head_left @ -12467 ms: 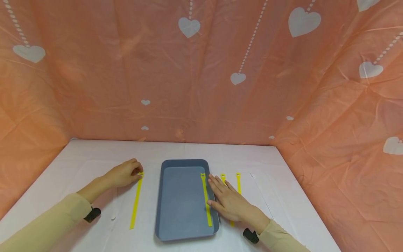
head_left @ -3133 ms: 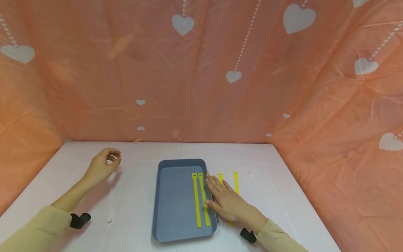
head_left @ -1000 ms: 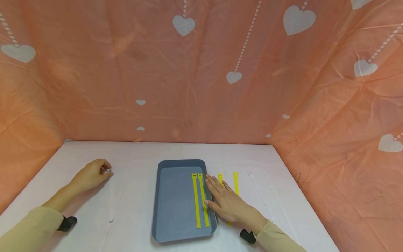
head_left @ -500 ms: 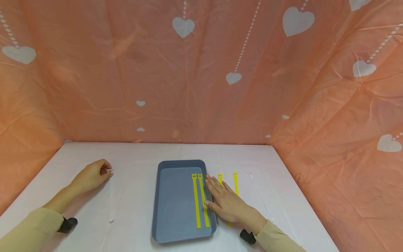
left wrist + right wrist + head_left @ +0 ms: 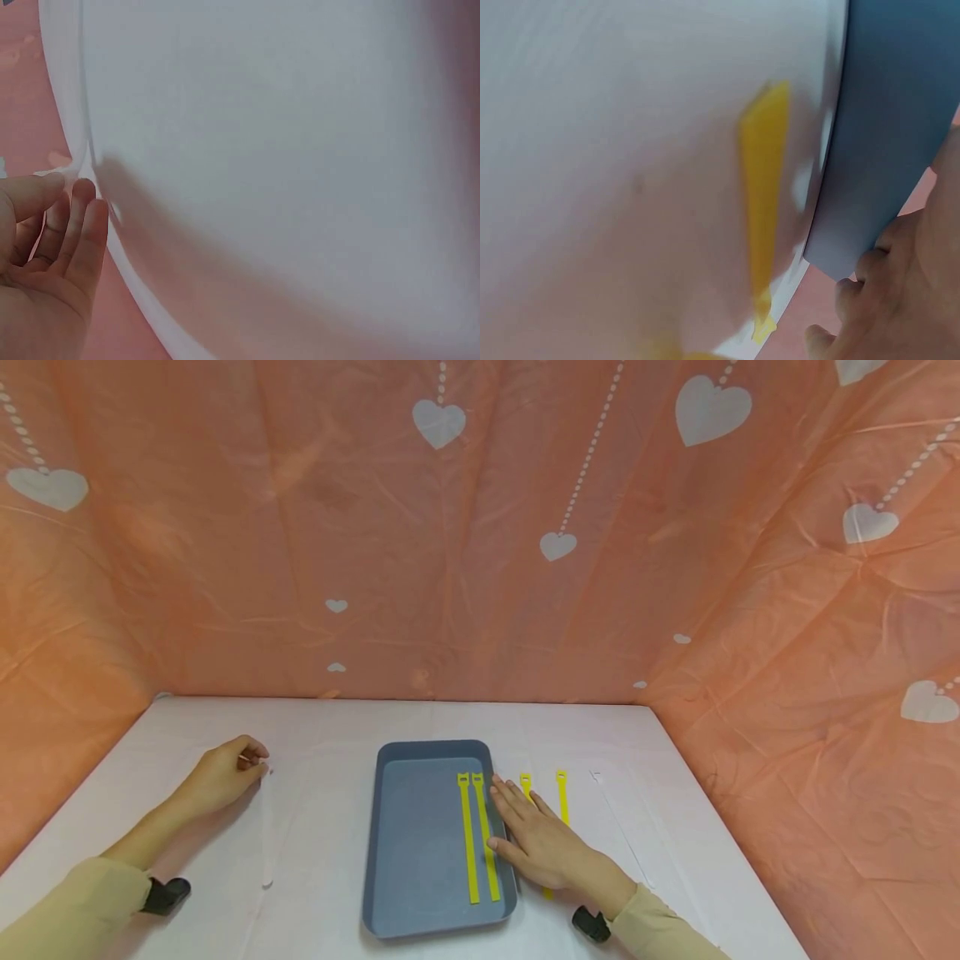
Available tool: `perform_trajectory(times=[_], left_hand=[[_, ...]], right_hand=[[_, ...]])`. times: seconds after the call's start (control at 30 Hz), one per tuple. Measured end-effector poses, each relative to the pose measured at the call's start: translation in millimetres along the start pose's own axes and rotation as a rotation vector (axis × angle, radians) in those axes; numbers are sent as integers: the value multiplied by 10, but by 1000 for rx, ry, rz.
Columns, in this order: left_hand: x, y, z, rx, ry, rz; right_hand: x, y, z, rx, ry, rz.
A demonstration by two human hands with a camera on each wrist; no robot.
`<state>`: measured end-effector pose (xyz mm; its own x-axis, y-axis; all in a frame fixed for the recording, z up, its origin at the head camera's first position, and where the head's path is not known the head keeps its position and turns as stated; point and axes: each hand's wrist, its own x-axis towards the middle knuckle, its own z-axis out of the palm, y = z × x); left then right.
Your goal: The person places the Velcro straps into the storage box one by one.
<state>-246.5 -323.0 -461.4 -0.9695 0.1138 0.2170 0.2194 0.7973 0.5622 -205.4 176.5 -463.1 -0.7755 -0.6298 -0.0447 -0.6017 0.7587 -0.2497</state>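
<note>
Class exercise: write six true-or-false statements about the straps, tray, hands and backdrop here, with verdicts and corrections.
1. Two yellow straps lie inside the tray. True.
2. The left hand grips the tray. False: it pinches the far end of a white strap.
3. The right hand is at the tray's right side. True.
4. The tray is red. False: it is grey-blue.
5. More yellow straps lie right of the tray. True.
6. The backdrop shows stars. False: it shows white hearts.

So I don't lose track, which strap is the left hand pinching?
The white strap left of the tray; every other visible strap lies inside it or to its right.
</note>
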Motion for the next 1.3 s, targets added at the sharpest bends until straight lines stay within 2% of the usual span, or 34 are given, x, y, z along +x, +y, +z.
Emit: perform_trajectory(times=[0.1, 0.37, 0.7, 0.87, 1.3], left_hand=[[-3, 48, -10, -5, 2, -10], [-4, 173, -3, -89, -12, -33], [0, 357, 5, -109, 17, 2], [6, 485, 15, -151, 7, -8], [36, 795, 57, -232, 18, 40]], right_hand=[[1, 0, 2, 2, 2, 0], [0, 2, -1, 1, 4, 1], [-5, 3, 1, -1, 7, -3], [-6, -1, -1, 0, 9, -6], [-4, 5, 11, 6, 7, -4]])
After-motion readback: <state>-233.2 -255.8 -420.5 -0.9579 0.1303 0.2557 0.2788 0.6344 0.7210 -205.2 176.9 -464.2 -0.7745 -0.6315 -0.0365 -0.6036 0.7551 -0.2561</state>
